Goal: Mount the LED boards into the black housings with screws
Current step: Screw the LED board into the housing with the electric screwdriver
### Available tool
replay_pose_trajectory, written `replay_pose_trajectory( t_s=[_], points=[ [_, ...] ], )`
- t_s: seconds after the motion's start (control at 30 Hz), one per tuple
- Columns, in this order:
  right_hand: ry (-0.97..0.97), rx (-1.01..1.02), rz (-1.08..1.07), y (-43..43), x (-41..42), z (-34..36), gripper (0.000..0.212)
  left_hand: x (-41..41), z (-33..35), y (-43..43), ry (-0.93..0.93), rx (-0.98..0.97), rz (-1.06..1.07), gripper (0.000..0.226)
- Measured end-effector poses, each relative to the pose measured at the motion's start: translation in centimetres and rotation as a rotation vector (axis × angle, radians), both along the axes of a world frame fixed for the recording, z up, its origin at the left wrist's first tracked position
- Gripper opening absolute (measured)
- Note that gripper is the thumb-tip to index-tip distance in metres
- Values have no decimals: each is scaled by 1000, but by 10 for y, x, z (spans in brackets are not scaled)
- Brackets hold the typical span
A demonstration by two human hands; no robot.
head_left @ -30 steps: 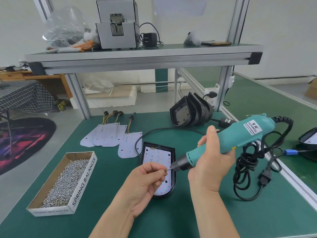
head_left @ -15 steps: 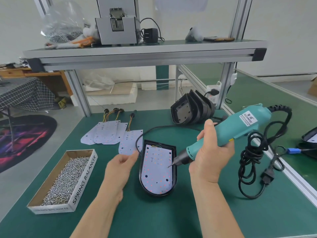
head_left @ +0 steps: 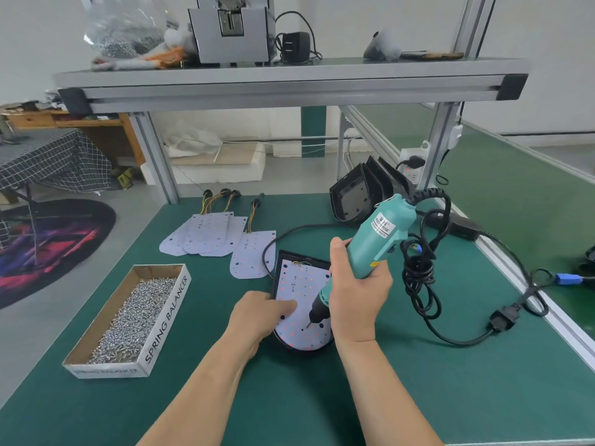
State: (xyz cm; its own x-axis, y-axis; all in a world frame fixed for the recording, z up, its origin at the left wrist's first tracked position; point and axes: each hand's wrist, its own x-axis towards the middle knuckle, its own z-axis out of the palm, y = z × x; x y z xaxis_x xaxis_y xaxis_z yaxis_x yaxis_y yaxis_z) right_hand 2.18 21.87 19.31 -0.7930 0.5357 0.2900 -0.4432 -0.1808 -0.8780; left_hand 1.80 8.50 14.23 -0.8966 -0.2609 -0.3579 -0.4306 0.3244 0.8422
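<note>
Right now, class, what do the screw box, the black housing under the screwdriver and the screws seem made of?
Screw box: cardboard, matte; brown raw inner walls. Black housing: probably moulded plastic; dull even sheen. Screws: metal, likely steel; bright silvery glints.

Your right hand (head_left: pixel 357 304) hides the right rim of the black housing (head_left: pixel 301 347). What sits under the screwdriver (head_left: pixel 380 239) tip is too small to tell. The top edge cuts off the shelf machine (head_left: pixel 230 37).

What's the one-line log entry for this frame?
step: screw driving | right hand: grips electric screwdriver, bit down on LED board | left hand: presses LED board in black housing
</note>
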Motion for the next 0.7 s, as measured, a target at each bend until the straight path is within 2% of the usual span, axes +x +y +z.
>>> replay_pose_trajectory(
  t_s=[0.57,0.7],
  points=[
    [78,92,34,-7,-5,-9,18,-2,-10,-2,36,16,31,26],
    [45,78,81,-10,-9,-10,32,-2,-10,-1,24,10,38,29]
  ],
)
